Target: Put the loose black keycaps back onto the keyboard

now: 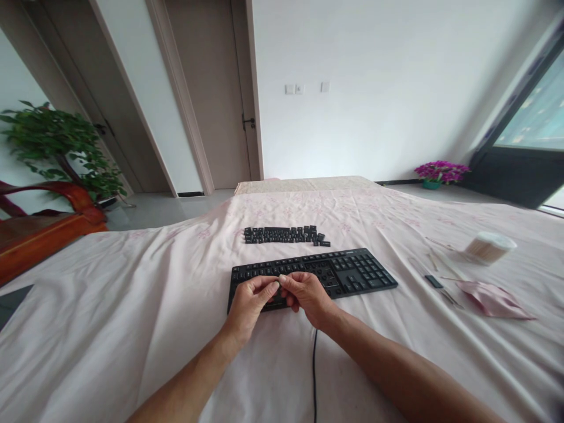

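Observation:
A black keyboard lies on the pink cloth, with keycaps gone from part of its middle. Over its left half my left hand is closed in a pinch, thumb against fingers. My right hand is pinched too, its fingertips meeting those of the left. Whatever sits between the fingertips is too small and too covered to make out. Behind the keyboard, loose black keycaps are laid in rows, a few askew at the right end. The keyboard's cable runs toward me between my forearms.
To the right are a tub of cotton swabs, a folded pink cloth, a small dark tool, tweezers and loose swabs. The pink tablecloth has folds. A wooden chair stands at the left.

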`<state>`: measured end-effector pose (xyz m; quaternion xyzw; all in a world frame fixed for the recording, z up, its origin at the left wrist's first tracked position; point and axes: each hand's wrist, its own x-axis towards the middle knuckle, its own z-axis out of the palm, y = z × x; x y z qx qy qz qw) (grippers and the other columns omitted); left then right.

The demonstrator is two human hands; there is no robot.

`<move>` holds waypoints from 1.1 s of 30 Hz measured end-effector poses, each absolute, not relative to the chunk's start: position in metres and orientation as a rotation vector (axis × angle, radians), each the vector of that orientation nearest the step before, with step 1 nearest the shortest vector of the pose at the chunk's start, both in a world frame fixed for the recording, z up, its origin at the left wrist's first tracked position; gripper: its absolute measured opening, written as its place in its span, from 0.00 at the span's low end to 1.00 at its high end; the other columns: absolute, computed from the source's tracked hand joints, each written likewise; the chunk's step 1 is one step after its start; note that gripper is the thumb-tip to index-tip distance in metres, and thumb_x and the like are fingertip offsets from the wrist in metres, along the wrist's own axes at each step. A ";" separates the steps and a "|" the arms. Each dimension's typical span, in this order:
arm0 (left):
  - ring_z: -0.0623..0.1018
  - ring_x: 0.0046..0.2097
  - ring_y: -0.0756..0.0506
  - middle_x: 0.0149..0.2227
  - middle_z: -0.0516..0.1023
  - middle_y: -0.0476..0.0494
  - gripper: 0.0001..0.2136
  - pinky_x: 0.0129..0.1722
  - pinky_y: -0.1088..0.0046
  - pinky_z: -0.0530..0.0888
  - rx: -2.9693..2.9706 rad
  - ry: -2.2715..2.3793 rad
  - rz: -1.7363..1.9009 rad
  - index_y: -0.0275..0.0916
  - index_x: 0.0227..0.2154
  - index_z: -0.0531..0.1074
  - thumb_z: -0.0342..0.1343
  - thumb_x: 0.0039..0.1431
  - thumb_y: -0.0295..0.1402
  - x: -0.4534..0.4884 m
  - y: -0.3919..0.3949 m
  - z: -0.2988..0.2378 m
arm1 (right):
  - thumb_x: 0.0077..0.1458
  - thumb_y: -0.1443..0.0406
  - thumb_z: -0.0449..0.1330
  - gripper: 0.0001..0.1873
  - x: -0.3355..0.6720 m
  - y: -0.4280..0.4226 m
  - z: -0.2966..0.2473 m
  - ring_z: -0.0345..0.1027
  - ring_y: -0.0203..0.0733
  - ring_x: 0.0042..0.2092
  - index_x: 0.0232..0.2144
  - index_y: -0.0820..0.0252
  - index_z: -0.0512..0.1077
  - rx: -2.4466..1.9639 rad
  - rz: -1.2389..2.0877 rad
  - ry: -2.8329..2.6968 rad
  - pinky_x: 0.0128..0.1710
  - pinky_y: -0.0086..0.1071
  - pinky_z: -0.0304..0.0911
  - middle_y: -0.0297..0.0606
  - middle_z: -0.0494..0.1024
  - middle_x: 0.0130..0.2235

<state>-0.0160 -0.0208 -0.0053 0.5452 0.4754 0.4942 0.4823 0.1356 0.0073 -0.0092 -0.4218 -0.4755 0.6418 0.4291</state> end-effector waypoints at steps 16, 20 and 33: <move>0.78 0.33 0.52 0.34 0.80 0.45 0.14 0.38 0.76 0.75 0.746 0.960 1.126 0.35 0.35 0.78 0.68 0.44 0.35 -0.017 -0.020 -0.006 | 0.61 0.63 0.55 0.13 0.154 -0.003 0.017 0.69 0.38 0.38 0.45 0.48 0.76 -0.962 0.461 -2.173 0.39 0.29 0.62 0.36 0.75 0.37; 0.78 0.32 0.52 0.31 0.80 0.45 0.14 0.36 0.76 0.75 0.786 0.962 1.054 0.34 0.34 0.78 0.67 0.45 0.37 -0.021 -0.018 -0.003 | 0.63 0.63 0.52 0.12 0.153 -0.007 0.023 0.68 0.38 0.36 0.39 0.53 0.76 -1.023 0.312 -2.324 0.36 0.29 0.60 0.38 0.75 0.35; 0.79 0.39 0.44 0.35 0.81 0.41 0.20 0.40 0.71 0.73 1.301 1.342 1.501 0.36 0.39 0.76 0.55 0.54 0.49 -0.063 0.009 0.002 | 0.56 0.61 0.57 0.12 0.208 0.042 0.037 0.70 0.37 0.30 0.39 0.57 0.76 -1.265 0.578 -1.945 0.34 0.30 0.64 0.34 0.78 0.34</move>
